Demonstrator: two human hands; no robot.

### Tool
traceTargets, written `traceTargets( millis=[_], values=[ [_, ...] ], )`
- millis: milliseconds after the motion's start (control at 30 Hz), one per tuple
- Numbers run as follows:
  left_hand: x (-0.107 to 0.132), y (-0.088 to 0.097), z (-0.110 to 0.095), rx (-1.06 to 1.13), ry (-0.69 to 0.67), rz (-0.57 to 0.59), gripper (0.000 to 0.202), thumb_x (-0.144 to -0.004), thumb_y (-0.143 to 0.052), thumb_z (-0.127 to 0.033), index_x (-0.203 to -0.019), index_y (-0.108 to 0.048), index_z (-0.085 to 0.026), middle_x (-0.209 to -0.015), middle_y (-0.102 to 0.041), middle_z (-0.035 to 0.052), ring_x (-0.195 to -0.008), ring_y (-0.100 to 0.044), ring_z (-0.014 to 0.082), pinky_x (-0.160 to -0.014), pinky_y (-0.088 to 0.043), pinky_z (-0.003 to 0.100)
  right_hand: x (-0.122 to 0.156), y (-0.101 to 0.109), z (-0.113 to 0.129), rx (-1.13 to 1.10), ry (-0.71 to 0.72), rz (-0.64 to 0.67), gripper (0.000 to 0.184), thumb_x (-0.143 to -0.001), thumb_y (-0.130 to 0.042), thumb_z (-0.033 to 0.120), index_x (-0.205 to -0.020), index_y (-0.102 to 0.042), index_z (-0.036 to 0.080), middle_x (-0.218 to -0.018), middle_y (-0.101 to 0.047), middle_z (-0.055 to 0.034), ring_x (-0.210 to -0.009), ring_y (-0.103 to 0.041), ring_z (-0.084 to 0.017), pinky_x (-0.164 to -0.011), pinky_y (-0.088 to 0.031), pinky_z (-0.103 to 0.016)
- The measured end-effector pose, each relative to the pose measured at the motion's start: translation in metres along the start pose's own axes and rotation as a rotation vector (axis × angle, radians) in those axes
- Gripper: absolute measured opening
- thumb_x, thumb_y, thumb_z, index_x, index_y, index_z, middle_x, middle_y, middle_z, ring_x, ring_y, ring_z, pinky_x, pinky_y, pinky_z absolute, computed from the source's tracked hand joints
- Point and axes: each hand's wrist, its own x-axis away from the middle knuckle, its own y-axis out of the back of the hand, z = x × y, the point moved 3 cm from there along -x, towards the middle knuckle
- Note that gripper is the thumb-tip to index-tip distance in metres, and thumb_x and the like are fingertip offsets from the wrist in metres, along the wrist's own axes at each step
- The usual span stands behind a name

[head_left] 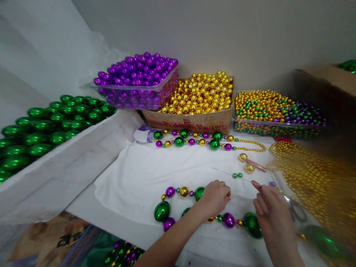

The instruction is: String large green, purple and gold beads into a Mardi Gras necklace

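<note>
While the R hand (pixel 268 207) pinches a thin needle (pixel 222 172) w/ its fingertips, the L hand (pixel 215 196) is curled up like a loose fist over the mid part of the white cloth (pixel 139 172). Can't tell if the L hand grips anything, b/c its fingers hide that. The needle is over the right part of the cloth, w/ 2 small green beads (pixel 237 175) on it.

It looks abt part done, I'd say. A string of beads (pixel 162 211) on the near part of the cloth has lots of green, purple + gold beads on it, big and small. The 2 green ones on the needle aren't down w/ the rest yet. Can't tell how many more it needs. Along the far edge of the cloth, a bead necklace (pixel 179 141) looks all done, w/ tiny gold beads at its right end.

The needle's long way goes left to right over the cloth, on a slant. Its free tip points left and a bit to the far edge; the other end goes to the R hand. The string of beads bends round, and its curve faces the cloth's left side.
</note>
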Motion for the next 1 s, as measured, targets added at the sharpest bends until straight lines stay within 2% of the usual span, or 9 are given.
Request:
traceTargets(
  millis=[133, 233, 367, 467, 600, 700, 800, 933, 1000],
  values=[
    [-0.016, 0.014, 0.010, 0.180, 0.041, -0.008, 0.025, -0.079, -0.056, -0.016, -0.100, -0.069, -0.020, -0.101, -0.070, 0.0065, -0.096, -0.061, 0.0224, -0.086, -0.046, 0.032, 0.003, 0.006, 0.004, 0.008, 0.034, -0.035, 0.021, -0.074, -0.073, 0.026, -0.075, -0.055, 0.016, -0.089, -0.071, -0.0073, -0.039, -0.026, 0.001, -0.035, -0.020, -0.014],
    [-0.040, 0.018, 0.020, 0.215, 0.112, -0.067, 0.024, -0.081, -0.051, -0.013, -0.096, -0.069, -0.019, -0.097, -0.070, 0.0047, -0.089, -0.063, 0.0191, -0.082, -0.047, 0.029, 0.006, 0.009, 0.010, 0.011, 0.055, -0.055, 0.021, -0.074, -0.073, 0.028, -0.075, -0.056, 0.016, -0.092, -0.071, -0.0088, -0.038, -0.026, 0.001, -0.035, -0.020, -0.014],
    [-0.069, 0.008, 0.024, 0.211, 0.214, -0.155, 0.022, -0.076, -0.060, -0.017, -0.098, -0.064, -0.017, -0.099, -0.065, 0.0066, -0.088, -0.060, 0.0200, -0.081, -0.047, 0.030, 0.015, 0.010, 0.017, -0.026, 0.062, -0.050, 0.023, -0.075, -0.073, 0.027, -0.074, -0.053, 0.016, -0.094, -0.072, -0.0098, -0.039, -0.028, 0.001, -0.036, -0.020, -0.014],
    [-0.078, -0.002, 0.020, 0.211, 0.209, -0.162, 0.030, -0.070, -0.066, -0.019, -0.099, -0.062, -0.018, -0.103, -0.061, 0.0059, -0.089, -0.059, 0.0200, -0.082, -0.046, 0.031, 0.025, 0.011, 0.022, -0.020, 0.107, -0.069, 0.022, -0.075, -0.073, 0.028, -0.077, -0.054, 0.017, -0.095, -0.071, -0.0094, -0.043, -0.035, 0.000, -0.040, -0.027, -0.015],
    [-0.080, -0.006, 0.014, 0.230, 0.165, -0.156, 0.018, -0.072, -0.065, -0.019, -0.090, -0.063, -0.021, -0.096, -0.058, 0.0033, -0.090, -0.059, 0.0207, -0.085, -0.045, 0.032, 0.032, 0.016, 0.026, 0.078, 0.230, -0.112, 0.021, -0.074, -0.074, 0.028, -0.082, -0.057, 0.017, -0.094, -0.071, -0.0093, -0.048, -0.047, -0.005, -0.044, -0.038, -0.020],
    [-0.082, -0.002, 0.010, 0.276, 0.160, -0.162, 0.009, -0.072, -0.064, -0.017, -0.080, -0.062, -0.021, -0.088, -0.058, 0.0017, -0.088, -0.058, 0.0201, -0.085, -0.044, 0.032, 0.033, 0.016, 0.027, 0.125, 0.289, -0.116, 0.020, -0.074, -0.074, 0.028, -0.082, -0.058, 0.017, -0.093, -0.071, -0.0090, -0.047, -0.048, -0.006, -0.045, -0.039, -0.021],
    [-0.079, 0.005, 0.010, 0.363, 0.183, -0.186, 0.008, -0.071, -0.063, -0.015, -0.076, -0.059, -0.019, -0.077, -0.058, 0.0002, -0.081, -0.059, 0.0185, -0.079, -0.047, 0.032, 0.034, 0.015, 0.030, 0.171, 0.360, -0.103, 0.019, -0.077, -0.071, 0.028, -0.082, -0.058, 0.016, -0.093, -0.071, -0.0090, -0.046, -0.049, -0.006, -0.046, -0.040, -0.022],
    [-0.052, 0.016, 0.019, 0.527, 0.225, -0.188, 0.010, -0.075, -0.062, -0.021, -0.083, -0.056, -0.017, -0.071, -0.058, -0.0015, -0.065, -0.059, 0.0139, -0.062, -0.050, 0.026, 0.044, 0.010, 0.038, 0.318, 0.472, -0.137, 0.015, -0.083, -0.066, 0.029, -0.086, -0.059, 0.016, -0.092, -0.070, -0.0086, -0.049, -0.052, -0.007, -0.048, -0.042, -0.024],
    [-0.032, 0.021, 0.025, 0.704, 0.248, -0.200, 0.016, -0.076, -0.061, -0.023, -0.090, -0.057, -0.016, -0.072, -0.059, -0.0018, -0.063, -0.060, 0.0120, -0.059, -0.051, 0.025, 0.051, 0.006, 0.043, 0.384, 0.532, -0.155, 0.013, -0.084, -0.065, 0.027, -0.088, -0.059, 0.015, -0.092, -0.069, -0.0081, -0.049, -0.052, -0.007, -0.048, -0.043, -0.025]
  ],
)
